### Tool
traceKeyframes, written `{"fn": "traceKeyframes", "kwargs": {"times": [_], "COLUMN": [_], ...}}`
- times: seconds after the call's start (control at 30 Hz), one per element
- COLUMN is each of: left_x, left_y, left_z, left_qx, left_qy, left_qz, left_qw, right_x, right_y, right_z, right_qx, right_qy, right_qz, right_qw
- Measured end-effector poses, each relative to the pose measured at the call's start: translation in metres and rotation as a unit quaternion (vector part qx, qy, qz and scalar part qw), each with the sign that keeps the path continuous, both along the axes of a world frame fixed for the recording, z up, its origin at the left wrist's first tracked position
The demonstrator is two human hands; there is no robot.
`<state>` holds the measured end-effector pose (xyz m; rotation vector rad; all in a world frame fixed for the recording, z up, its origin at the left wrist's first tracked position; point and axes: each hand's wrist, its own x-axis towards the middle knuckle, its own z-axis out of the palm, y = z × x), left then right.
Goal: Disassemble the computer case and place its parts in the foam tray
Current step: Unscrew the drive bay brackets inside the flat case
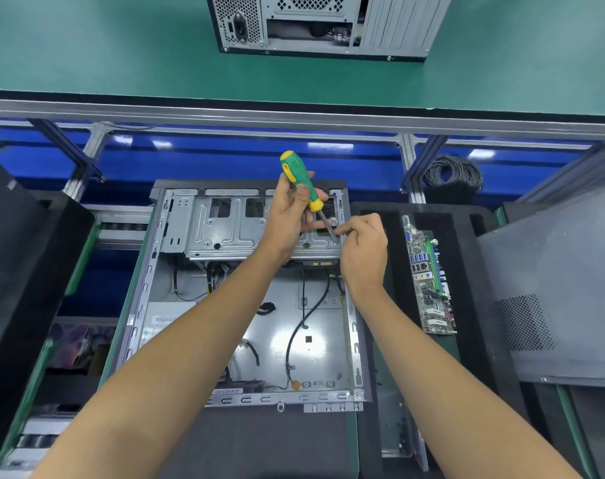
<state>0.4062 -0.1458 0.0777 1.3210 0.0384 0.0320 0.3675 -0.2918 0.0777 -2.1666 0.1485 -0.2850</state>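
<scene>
Screwdriver [300, 182] held in left hand [289, 216]; right hand [361, 248] pinches near tip, likely steadying it; keep shaft square on drive cage [232, 226] screw.

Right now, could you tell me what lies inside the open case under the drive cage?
Black cables cross the case floor below the cage. The arms and cage hide the rest.

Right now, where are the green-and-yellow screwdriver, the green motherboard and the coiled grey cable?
green-and-yellow screwdriver [303, 183], head view, mid-handle.
green motherboard [429, 278], head view, board middle.
coiled grey cable [453, 171], head view, coil's top loops.
</scene>
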Motion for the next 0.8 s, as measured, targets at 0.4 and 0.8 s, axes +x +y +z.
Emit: {"fn": "traceKeyframes", "kwargs": {"times": [0.4, 0.8], "left_x": [0.0001, -0.0040], "left_y": [-0.0003, -0.0033], "left_z": [-0.0004, 0.0059], "left_qx": [-0.002, 0.015], "left_qy": [-0.018, -0.044], "left_qz": [0.004, 0.005], "left_qw": [1.000, 0.999], "right_x": [0.0004, 0.0005], "right_y": [-0.0001, -0.0003], "right_z": [-0.0017, -0.0018], "right_qx": [-0.024, -0.030], "right_qy": [0.001, 0.006], "right_qz": [0.002, -0.004], "right_qw": [1.000, 1.000]}}
